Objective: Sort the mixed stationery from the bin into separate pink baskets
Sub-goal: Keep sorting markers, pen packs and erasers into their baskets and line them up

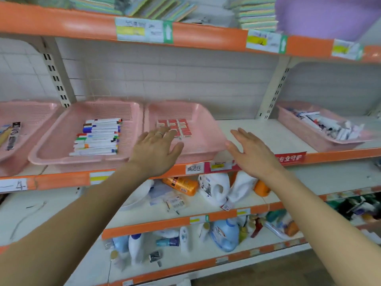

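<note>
Orange-edged store shelving point(206, 37) against a white tiled back wall point(165, 79)

Pink is seen on the hole-patterned baskets point(59, 145), red on the small boxes point(182, 124), white with blue, green, red and orange ends on the markers point(99, 137), orange on the shelf edges point(61, 180), and lilac on the tub point(329, 15).

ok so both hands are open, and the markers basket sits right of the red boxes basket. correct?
Not quite. The head view shows the markers basket sitting left of the red boxes basket, not right. The rest holds: the left hand and the right hand are both open.
</note>
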A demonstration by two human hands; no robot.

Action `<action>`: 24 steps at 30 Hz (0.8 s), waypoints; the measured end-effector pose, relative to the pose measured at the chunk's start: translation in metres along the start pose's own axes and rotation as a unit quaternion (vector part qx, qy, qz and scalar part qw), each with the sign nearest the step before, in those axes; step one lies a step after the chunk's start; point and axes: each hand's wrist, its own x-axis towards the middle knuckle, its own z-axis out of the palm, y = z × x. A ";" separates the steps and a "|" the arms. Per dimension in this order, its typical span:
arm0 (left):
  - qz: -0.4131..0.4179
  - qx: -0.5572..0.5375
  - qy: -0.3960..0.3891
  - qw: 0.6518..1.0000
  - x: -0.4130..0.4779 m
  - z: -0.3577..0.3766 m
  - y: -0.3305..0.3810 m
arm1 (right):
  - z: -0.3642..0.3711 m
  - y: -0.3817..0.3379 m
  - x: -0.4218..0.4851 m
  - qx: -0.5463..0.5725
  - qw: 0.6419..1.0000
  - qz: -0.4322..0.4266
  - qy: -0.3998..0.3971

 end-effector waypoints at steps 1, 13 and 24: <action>0.005 0.000 -0.004 1.000 0.006 0.006 0.019 | -0.005 0.020 -0.002 0.002 1.000 0.005 0.002; 0.056 -0.002 -0.016 0.998 0.068 0.055 0.195 | -0.059 0.198 -0.018 0.022 0.999 0.046 0.013; 0.149 -0.032 -0.038 0.988 0.169 0.107 0.274 | -0.051 0.274 0.021 0.033 0.997 0.070 0.012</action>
